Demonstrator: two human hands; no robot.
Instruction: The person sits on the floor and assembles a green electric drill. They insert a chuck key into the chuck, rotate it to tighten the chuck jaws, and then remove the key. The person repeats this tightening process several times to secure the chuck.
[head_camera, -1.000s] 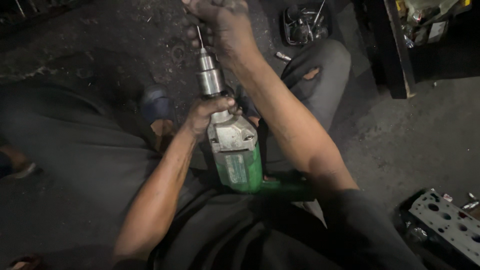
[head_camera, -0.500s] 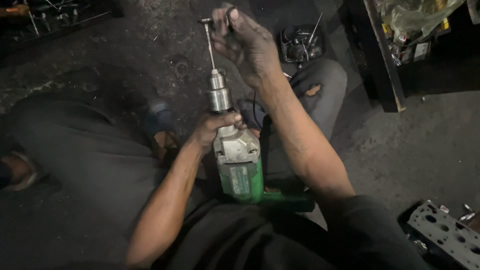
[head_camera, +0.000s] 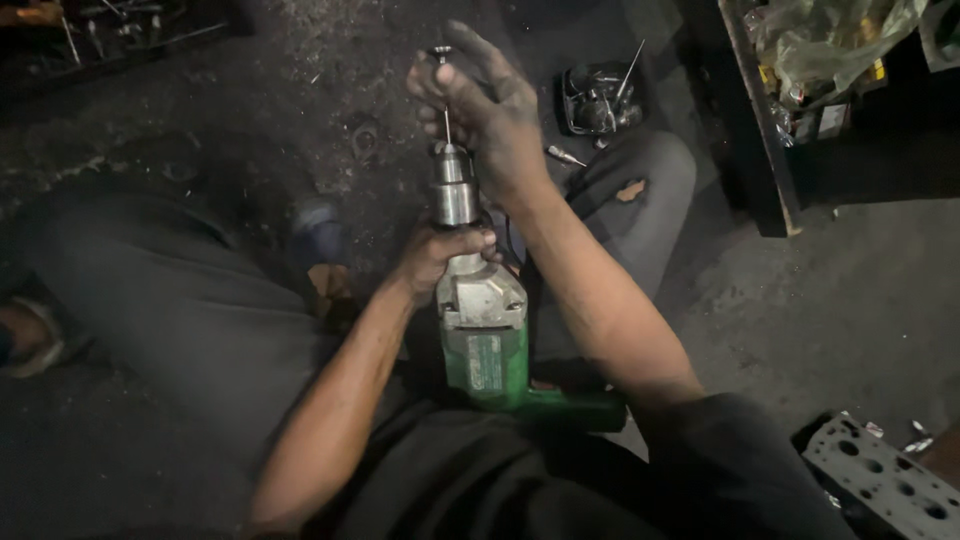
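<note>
While the left hand (head_camera: 440, 255) grips the green drill (head_camera: 485, 345) just below its chuck (head_camera: 455, 190), the drill rests upright on the lap. Right hand (head_camera: 490, 105) pinches the thin rod (head_camera: 446, 110) standing in the chuck.

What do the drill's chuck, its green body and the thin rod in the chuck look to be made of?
Chuck: bright bare metal, probably steel; it shines silver.
Green body: painted metal or plastic, hard to tell; scuffed green with a grey cast-looking front.
Thin rod: slim, pale metal, held at its top by the right hand; the left hand grips below the chuck.
</note>
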